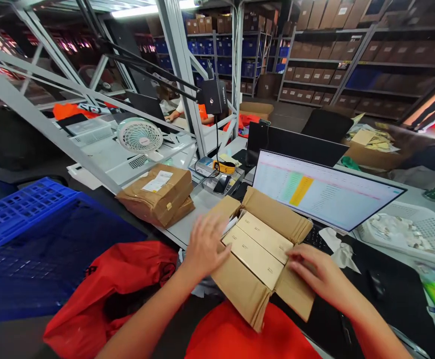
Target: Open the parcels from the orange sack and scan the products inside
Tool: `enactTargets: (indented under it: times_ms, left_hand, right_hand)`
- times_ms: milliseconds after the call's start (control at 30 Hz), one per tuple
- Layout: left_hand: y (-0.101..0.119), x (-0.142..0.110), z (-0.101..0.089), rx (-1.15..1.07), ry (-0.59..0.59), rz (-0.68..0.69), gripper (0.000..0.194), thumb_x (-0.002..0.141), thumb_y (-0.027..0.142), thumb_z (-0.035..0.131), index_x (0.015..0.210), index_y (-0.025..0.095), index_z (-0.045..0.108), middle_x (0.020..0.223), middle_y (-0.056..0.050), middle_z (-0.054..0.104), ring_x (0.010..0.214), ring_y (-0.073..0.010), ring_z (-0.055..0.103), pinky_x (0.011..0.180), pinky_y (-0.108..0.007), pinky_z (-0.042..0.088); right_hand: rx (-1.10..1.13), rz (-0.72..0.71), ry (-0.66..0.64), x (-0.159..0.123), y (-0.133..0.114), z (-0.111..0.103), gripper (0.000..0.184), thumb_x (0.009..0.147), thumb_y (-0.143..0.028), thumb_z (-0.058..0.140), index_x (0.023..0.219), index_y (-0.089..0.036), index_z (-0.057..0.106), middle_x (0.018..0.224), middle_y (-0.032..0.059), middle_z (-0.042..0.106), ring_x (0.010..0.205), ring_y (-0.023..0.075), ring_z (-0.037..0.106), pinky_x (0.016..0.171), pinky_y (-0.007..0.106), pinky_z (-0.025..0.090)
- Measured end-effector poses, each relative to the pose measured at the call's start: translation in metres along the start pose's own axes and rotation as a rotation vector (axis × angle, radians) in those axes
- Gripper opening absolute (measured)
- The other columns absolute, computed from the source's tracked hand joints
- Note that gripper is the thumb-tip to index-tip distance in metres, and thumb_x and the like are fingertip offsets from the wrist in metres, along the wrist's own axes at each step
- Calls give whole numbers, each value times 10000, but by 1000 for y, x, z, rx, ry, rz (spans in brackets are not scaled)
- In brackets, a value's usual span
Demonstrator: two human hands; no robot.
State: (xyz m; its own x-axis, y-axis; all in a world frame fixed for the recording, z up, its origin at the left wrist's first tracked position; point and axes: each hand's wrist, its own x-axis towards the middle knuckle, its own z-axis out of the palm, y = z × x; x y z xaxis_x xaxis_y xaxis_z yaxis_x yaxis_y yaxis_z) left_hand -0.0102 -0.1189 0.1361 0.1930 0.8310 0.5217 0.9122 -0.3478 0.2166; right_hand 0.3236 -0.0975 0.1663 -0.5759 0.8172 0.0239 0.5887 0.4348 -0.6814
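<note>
1. The left hand [204,247] is open and slightly blurred, over the left flap of an open cardboard box [277,212]; the right hand [316,271] lies open, its fingertips [292,255] at the box's right side. The hands are apart and clamp nothing.
2. The box sits at the front edge of the worktop [189,219], its flaps spread, with cream flat cartons [256,244] packed inside.
3. A monitor showing a spreadsheet [322,192] stands just behind the box, and a brown parcel [155,194] lies to its left.
4. A red bag [108,284] and a blue plastic crate [26,219] sit lower left.
5. A co-worker's hand [172,115] shows beyond a white desk fan [139,134].
</note>
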Motion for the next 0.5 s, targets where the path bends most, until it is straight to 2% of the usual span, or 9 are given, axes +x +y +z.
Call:
enactTargets:
  times_ms: [100,200,267,367,500]
  left_hand:
    - [34,0,-12,-79,-260,209,518,923,428,632,1393,224,560,1583,-118,457,1448,-306,426,1233,-509,313]
    - [52,-5,-3,-145,-416,258,532,942,528,600,1387,238,577,1584,-104,464,1438,-328,442,1197,-530,359]
    - [54,-9,4,-161,-431,244,510,962,537,566,1372,234,594,1552,-98,509,1411,-330,473,1177,-540,376]
    - [50,-14,11,-175,-427,221,515,939,532,609,1338,206,624,1539,-109,524,1398,-335,484,1154,-530,397]
    - [47,-19,13,-188,-412,224,545,897,536,671,1314,186,643,1519,-125,543,1379,-337,505,1150,-523,399]
  right_hand:
    - [-215,-24,-54,29,-18,5,378,969,-207,433,1310,-168,592,1328,146,593,1230,243,565,1093,420,445]
    - [-457,61,-105,55,-20,19,481,880,-142,486,1352,-85,561,1375,198,536,1274,315,513,1125,489,407]
    - [-547,88,-98,64,-17,25,542,857,-178,531,1385,-54,527,1377,217,522,1281,337,494,1125,492,400]
    - [-603,124,-71,70,-17,27,638,866,-281,584,1440,-31,464,1372,223,531,1289,335,494,1131,461,392]
    - [-684,216,-63,77,-30,23,729,890,-348,616,1506,-37,381,1372,212,564,1277,327,527,1106,431,398]
